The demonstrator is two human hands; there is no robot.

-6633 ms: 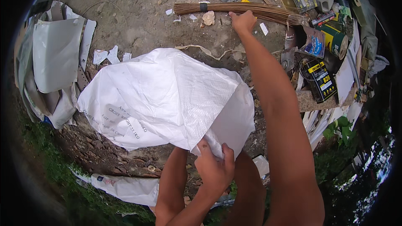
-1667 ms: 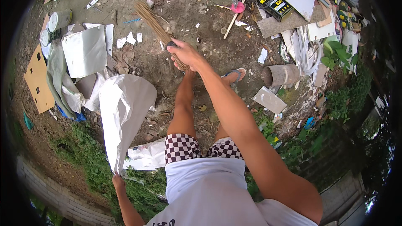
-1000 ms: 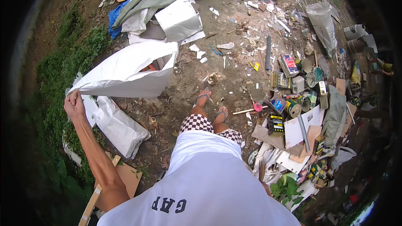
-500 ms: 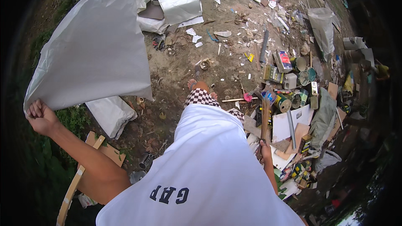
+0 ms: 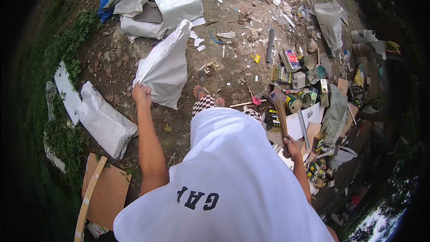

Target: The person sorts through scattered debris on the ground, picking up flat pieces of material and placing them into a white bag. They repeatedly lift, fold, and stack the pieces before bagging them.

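Looking down over our white shirt (image 5: pixel 224 148), we saw littered dirt ground (image 5: pixel 173 127) and, as our landmark, a crumpled white sack (image 5: pixel 163 71). Our left hand (image 5: pixel 142 94) was clenched around the sack's near left edge, and the fabric ballooned beyond the fist. We could not quite tell whether its lower edge touched the ground. Well to the right of the sack, our right hand (image 5: pixel 292 148) grasped the narrow end of a stick broom (image 5: pixel 280 107), bristles fanned away from us. Left of the sack lay a second, bulky bag (image 5: pixel 106 123); just right of it were our sandalled feet (image 5: pixel 199 91). For a steady carry, we judged, a tight fist on the sack's bunched edge served best, with the fabric clear of our toes and the broom held out sideways, where its tips could not snag the sack
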